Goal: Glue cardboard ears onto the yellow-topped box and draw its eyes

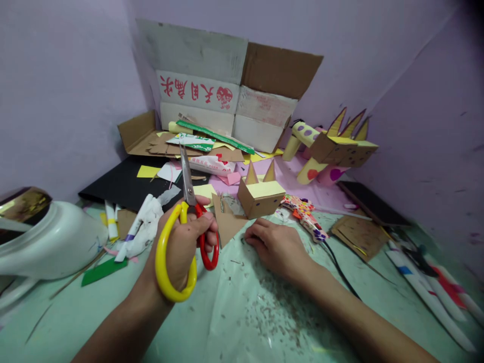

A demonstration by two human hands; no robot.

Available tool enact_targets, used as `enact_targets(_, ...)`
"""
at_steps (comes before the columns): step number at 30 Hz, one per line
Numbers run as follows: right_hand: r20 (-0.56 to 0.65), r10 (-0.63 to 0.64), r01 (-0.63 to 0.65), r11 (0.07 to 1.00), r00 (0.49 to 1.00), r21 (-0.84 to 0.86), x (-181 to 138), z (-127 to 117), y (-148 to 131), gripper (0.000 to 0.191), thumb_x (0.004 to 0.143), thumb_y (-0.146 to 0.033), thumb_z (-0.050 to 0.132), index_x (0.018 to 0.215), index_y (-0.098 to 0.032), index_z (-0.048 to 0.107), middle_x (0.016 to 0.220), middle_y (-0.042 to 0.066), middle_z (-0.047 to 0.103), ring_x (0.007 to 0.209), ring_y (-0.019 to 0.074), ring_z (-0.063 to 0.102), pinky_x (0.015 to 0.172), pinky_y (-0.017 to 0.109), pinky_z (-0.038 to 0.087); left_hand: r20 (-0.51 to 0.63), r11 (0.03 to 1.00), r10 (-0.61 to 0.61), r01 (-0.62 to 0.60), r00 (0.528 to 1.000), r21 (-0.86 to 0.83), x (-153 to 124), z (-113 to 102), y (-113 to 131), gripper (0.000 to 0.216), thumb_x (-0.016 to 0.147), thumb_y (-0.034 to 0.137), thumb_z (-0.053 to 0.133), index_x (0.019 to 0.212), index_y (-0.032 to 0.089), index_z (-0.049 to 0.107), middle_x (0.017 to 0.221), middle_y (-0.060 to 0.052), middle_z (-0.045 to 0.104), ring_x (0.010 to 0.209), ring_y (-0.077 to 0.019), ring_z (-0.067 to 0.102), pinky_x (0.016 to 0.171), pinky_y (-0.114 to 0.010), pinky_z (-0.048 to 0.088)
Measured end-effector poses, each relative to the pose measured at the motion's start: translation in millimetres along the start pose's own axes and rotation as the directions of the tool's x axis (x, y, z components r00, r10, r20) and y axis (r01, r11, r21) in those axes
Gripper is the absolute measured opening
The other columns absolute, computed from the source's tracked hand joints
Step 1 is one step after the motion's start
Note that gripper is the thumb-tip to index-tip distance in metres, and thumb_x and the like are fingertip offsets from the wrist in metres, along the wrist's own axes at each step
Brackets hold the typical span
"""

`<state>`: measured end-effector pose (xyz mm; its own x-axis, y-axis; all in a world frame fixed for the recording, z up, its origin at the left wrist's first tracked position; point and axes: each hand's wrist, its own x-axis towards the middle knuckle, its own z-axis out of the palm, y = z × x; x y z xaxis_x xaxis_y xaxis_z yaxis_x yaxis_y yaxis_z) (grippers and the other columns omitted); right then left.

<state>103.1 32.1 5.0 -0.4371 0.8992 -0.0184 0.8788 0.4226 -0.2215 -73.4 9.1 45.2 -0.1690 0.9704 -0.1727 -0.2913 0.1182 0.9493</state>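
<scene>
My left hand (187, 234) is closed around a pair of scissors (189, 181) with one yellow and one red handle loop. The blades point up and away, close together, above the table. My right hand (276, 247) rests low on the table with its fingers bent together; whatever they might hold is hidden. Just beyond its fingers sits a small cardboard box (260, 196) with a pale yellow top and two upright pointed pieces. A flat cardboard piece (229, 222) lies between my two hands.
A glue gun (306, 217) with a patterned cover and black cord lies right. Behind it stands a spiked cardboard figure (340, 148). An opened carton (200, 96) leans on the wall. A white pot-like vessel (71, 242) stands left. Small scraps litter the green tabletop (223, 312).
</scene>
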Motion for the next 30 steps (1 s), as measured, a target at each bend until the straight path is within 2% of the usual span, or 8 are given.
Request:
enact_targets(4, 0.026, -0.011, 0.011, 1.000, 1.000, 0.011, 0.6, 0.0, -1.1, 0.014, 0.082, -0.018, 0.048, 0.082, -0.020, 0.062, 0.086, 0.002, 0.064, 0.068, 0.0156, 0.058, 0.054, 0.027, 0.029, -0.006, 1.000, 0.002, -0.002, 1.000, 0.004, -0.4, -0.3, -0.2, 0.023, 0.065, 0.018, 0.062, 0.085, 0.017, 0.052, 0.052, 0.005, 0.056, 0.040, -0.0095, 0.048, 0.032, -0.016, 0.040)
enact_targets(8, -0.032, -0.008, 0.014, 0.980, 0.999, 0.196, -3.0, -2.9, 6.8, 0.010, 0.080, -0.015, 0.048, 0.079, -0.020, 0.056, 0.080, 0.001, 0.061, 0.069, 0.0151, 0.055, 0.058, 0.026, 0.032, -0.009, 1.000, -0.012, 0.012, 1.000, 0.008, -0.8, -0.8, -2.6, 0.025, 0.063, 0.018, 0.063, 0.086, 0.017, 0.052, 0.051, 0.005, 0.055, 0.038, -0.0098, 0.047, 0.030, -0.016, 0.038)
enact_targets(13, -0.097, 0.090, -0.035, 0.884, 0.991, 0.466, -13.8, -7.3, 25.0, 0.009, 0.081, -0.021, 0.046, 0.073, -0.020, 0.052, 0.067, -0.001, 0.054, 0.061, 0.0146, 0.048, 0.056, 0.025, 0.034, 0.006, 0.999, -0.036, 0.036, 0.999, 0.037, -0.6, 1.1, -8.3, 0.032, 0.062, 0.021, 0.064, 0.090, 0.018, 0.050, 0.052, 0.005, 0.056, 0.038, -0.0100, 0.047, 0.030, -0.017, 0.039)
enact_targets(18, -0.108, 0.114, -0.033, 0.822, 0.988, 0.569, -21.7, -7.4, 31.9, 0.012, 0.081, -0.025, 0.047, 0.073, -0.020, 0.054, 0.066, -0.001, 0.056, 0.059, 0.0145, 0.050, 0.055, 0.025, 0.037, 0.025, 0.996, -0.050, 0.048, 0.998, 0.069, -3.4, 2.9, -10.1, 0.033, 0.062, 0.023, 0.064, 0.091, 0.019, 0.049, 0.051, 0.006, 0.057, 0.037, -0.0100, 0.047, 0.029, -0.017, 0.039)
enact_targets(21, -0.130, 0.060, 0.015, 0.863, 0.990, 0.505, -18.3, -7.7, 25.0, 0.012, 0.080, -0.021, 0.050, 0.077, -0.019, 0.062, 0.076, 0.002, 0.064, 0.068, 0.0156, 0.057, 0.061, 0.026, 0.040, 0.029, 0.995, -0.040, 0.037, 0.999, 0.090, -3.9, 3.8, -8.9, 0.036, 0.060, 0.023, 0.065, 0.091, 0.019, 0.048, 0.050, 0.006, 0.056, 0.035, -0.0102, 0.046, 0.026, -0.018, 0.038)
enact_targets(24, -0.091, -0.071, 0.095, 0.952, 0.993, 0.293, -9.3, -8.4, 11.7, 0.026, 0.078, -0.012, 0.049, 0.090, -0.023, 0.069, 0.092, 0.002, 0.068, 0.081, 0.0171, 0.062, 0.067, 0.026, 0.040, 0.021, 0.995, -0.028, 0.025, 0.999, 0.098, -2.3, 3.6, -7.6, 0.037, 0.059, 0.024, 0.065, 0.091, 0.019, 0.048, 0.049, 0.006, 0.056, 0.034, -0.0103, 0.045, 0.025, -0.018, 0.038)
enact_targets(27, 0.002, -0.100, 0.100, 0.993, 0.995, 0.063, 0.7, -9.0, -1.8, 0.039, 0.074, -0.009, 0.048, 0.100, -0.028, 0.069, 0.098, 0.002, 0.067, 0.078, 0.0176, 0.063, 0.061, 0.026, 0.038, 0.019, 0.994, -0.021, 0.019, 1.000, 0.108, -0.8, 1.5, -6.5, 0.035, 0.060, 0.024, 0.065, 0.090, 0.018, 0.048, 0.050, 0.006, 0.056, 0.035, -0.0100, 0.046, 0.027, -0.017, 0.038)
enact_targets(30, 0.022, -0.095, 0.096, 0.994, 0.995, -0.043, 7.1, -8.5, -9.3, 0.046, 0.074, -0.011, 0.047, 0.111, -0.030, 0.065, 0.100, 0.002, 0.066, 0.074, 0.0177, 0.063, 0.054, 0.027, 0.035, 0.007, 0.994, -0.018, 0.017, 1.000, 0.112, -1.3, -0.2, -4.9, 0.033, 0.060, 0.022, 0.065, 0.089, 0.018, 0.050, 0.051, 0.005, 0.057, 0.038, -0.0095, 0.047, 0.029, -0.016, 0.038)
